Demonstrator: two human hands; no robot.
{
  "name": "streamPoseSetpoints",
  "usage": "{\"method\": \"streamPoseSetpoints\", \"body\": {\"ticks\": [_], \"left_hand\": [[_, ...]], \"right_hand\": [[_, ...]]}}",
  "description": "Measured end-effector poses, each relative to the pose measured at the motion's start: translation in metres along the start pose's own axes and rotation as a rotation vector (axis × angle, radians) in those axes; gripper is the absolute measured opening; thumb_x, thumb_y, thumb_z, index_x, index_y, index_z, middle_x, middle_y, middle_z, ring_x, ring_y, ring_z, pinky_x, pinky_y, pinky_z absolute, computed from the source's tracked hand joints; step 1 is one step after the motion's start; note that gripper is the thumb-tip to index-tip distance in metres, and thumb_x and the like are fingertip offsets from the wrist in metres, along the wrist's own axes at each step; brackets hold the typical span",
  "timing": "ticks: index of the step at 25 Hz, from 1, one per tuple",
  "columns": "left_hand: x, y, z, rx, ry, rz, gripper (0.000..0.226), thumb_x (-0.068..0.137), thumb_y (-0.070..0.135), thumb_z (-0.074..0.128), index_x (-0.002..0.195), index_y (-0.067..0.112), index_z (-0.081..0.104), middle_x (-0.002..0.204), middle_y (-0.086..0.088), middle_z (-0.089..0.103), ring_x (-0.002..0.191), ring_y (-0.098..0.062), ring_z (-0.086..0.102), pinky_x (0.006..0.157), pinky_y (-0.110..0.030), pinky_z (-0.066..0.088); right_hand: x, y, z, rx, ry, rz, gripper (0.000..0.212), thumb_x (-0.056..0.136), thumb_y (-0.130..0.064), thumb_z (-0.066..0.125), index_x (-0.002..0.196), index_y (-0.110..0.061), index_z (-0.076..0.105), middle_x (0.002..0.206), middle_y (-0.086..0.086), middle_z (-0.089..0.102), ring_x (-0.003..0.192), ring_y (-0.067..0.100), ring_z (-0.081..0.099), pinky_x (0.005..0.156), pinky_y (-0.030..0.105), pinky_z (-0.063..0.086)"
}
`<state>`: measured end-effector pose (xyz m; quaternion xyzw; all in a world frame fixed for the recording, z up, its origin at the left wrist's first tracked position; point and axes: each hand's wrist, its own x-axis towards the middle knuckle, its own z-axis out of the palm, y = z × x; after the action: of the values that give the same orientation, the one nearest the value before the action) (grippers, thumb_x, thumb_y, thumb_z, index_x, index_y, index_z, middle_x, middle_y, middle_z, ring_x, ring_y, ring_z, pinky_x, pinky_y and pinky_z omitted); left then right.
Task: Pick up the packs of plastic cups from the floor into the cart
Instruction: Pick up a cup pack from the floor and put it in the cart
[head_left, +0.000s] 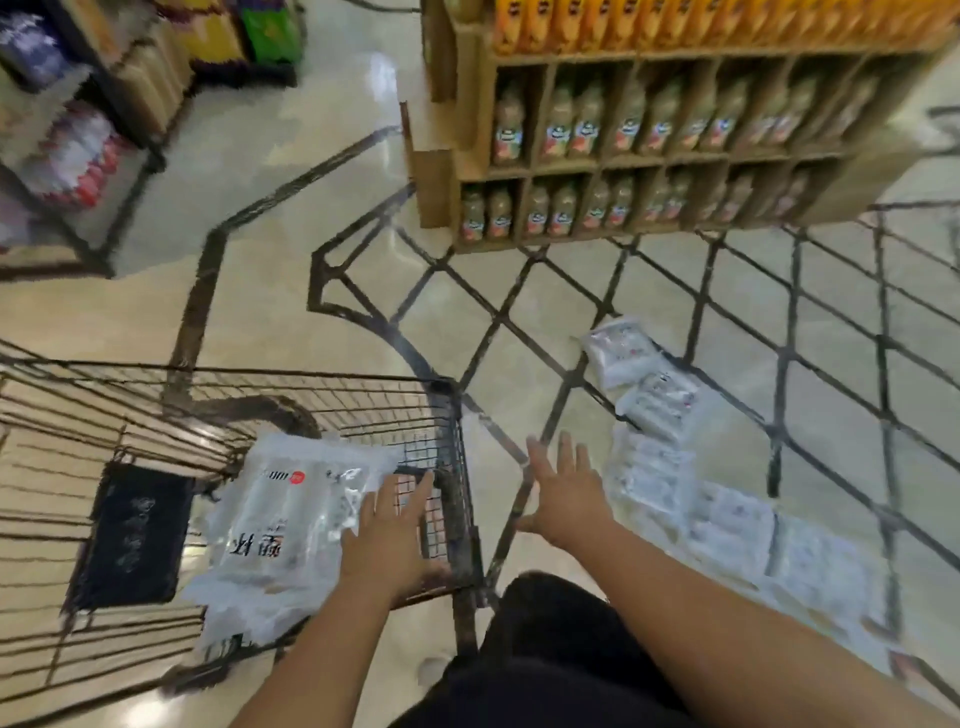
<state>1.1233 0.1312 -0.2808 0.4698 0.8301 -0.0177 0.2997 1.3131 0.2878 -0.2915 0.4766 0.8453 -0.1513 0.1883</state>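
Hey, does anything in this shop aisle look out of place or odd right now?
Yes. A row of packs of plastic cups lies on the floor to the right of the cart, not on a shelf. One pack is already in the cart.

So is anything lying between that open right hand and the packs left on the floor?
Nothing visible. The right hand is spread open over bare floor, and the packs of cups lie just beyond its fingertips with no object between.
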Motion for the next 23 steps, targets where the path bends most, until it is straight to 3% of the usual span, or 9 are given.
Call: {"method": "streamPoseSetpoints", "body": {"ticks": [5, 9, 16, 23], "left_hand": [[0.001, 0.104, 0.013, 0.168, -0.020, 0.316, 0.119, 0.075, 0.066, 0.075, 0.155, 0.054, -0.013, 0.169, -0.001, -0.014, 0.156, -0.033, -0.003, 0.120, -0.056, 0.027], [-0.007, 0.157, 0.029, 0.298, -0.065, 0.381, 0.118, 0.075, 0.072, 0.071, 0.156, 0.052, -0.012, 0.169, 0.001, -0.014, 0.155, -0.034, 0.000, 0.121, -0.054, 0.025], [-0.061, 0.292, 0.136, 0.342, -0.195, 0.407, 0.112, 0.076, 0.071, 0.072, 0.158, 0.050, -0.002, 0.170, -0.001, -0.008, 0.154, -0.032, 0.006, 0.117, -0.054, 0.032], [-0.109, 0.359, 0.211, 0.393, -0.293, 0.413, 0.112, 0.072, 0.073, 0.072, 0.157, 0.054, 0.001, 0.170, 0.002, -0.002, 0.154, -0.029, 0.011, 0.114, -0.053, 0.034]], "right_hand": [[-0.078, 0.128, 0.034, 0.210, -0.013, 0.373, 0.123, 0.080, -0.067, 0.071, 0.161, -0.030, -0.013, 0.168, 0.016, -0.019, 0.154, 0.043, -0.005, 0.122, 0.053, 0.023], [-0.152, 0.193, 0.083, 0.378, -0.033, 0.573, 0.126, 0.077, -0.068, 0.073, 0.162, -0.028, -0.010, 0.168, 0.017, -0.016, 0.154, 0.043, -0.004, 0.120, 0.056, 0.025], [-0.288, 0.294, 0.159, 0.469, -0.145, 0.702, 0.121, 0.083, -0.065, 0.070, 0.162, -0.025, -0.012, 0.166, 0.018, -0.022, 0.155, 0.042, -0.007, 0.122, 0.053, 0.019], [-0.342, 0.359, 0.206, 0.639, -0.224, 0.776, 0.120, 0.086, -0.058, 0.071, 0.161, -0.024, -0.016, 0.166, 0.018, -0.023, 0.154, 0.042, -0.009, 0.123, 0.054, 0.016]]}}
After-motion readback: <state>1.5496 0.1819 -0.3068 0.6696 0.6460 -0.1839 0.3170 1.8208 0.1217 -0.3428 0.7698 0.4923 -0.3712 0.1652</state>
